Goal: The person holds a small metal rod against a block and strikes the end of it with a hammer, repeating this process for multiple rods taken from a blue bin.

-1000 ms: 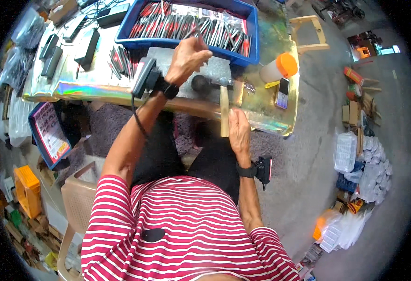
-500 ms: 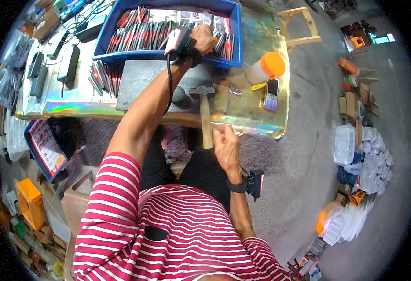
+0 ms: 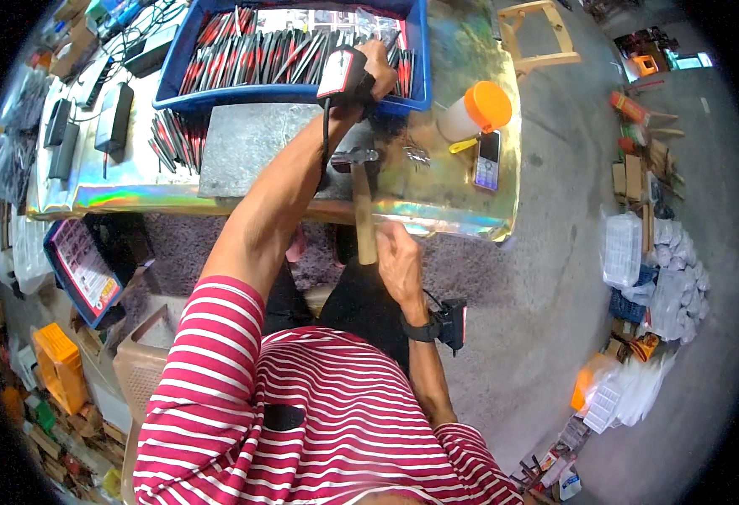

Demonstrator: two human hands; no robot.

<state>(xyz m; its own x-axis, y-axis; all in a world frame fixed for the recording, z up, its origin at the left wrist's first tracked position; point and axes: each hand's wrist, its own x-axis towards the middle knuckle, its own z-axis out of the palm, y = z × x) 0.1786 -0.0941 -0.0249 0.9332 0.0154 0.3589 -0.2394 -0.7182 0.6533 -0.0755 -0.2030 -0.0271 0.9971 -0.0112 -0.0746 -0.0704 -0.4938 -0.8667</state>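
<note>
My left hand (image 3: pixel 375 72) reaches over the blue plastic bin (image 3: pixel 289 95) at its front right, fingers curled down among slim red-and-black pieces (image 3: pixel 277 61) standing in rows. What its fingertips grip is hidden by the hand. My right hand (image 3: pixel 400 263) is held closed at the table's front edge, thumb and forefinger together. Anything in that pinch is too small to make out. Just left of it, a hammer (image 3: pixel 364 210) lies with its wooden handle jutting past the edge. The hammer head rests near a grey metal plate (image 3: pixel 243 143), partly covered by my left forearm.
More red-and-black pieces (image 3: pixel 178 141) lie left of the plate. On the right stand an orange-lidded jar (image 3: pixel 475 114) and a keypad phone (image 3: pixel 487 160). Black power adapters (image 3: pixel 114 118) and cables occupy the left. A wooden stool (image 3: pixel 546 59) stands beyond the table.
My left hand has shifted slightly right along the bin's front side. The right hand stays closed beside the hammer handle. The whole view has moved a little.
</note>
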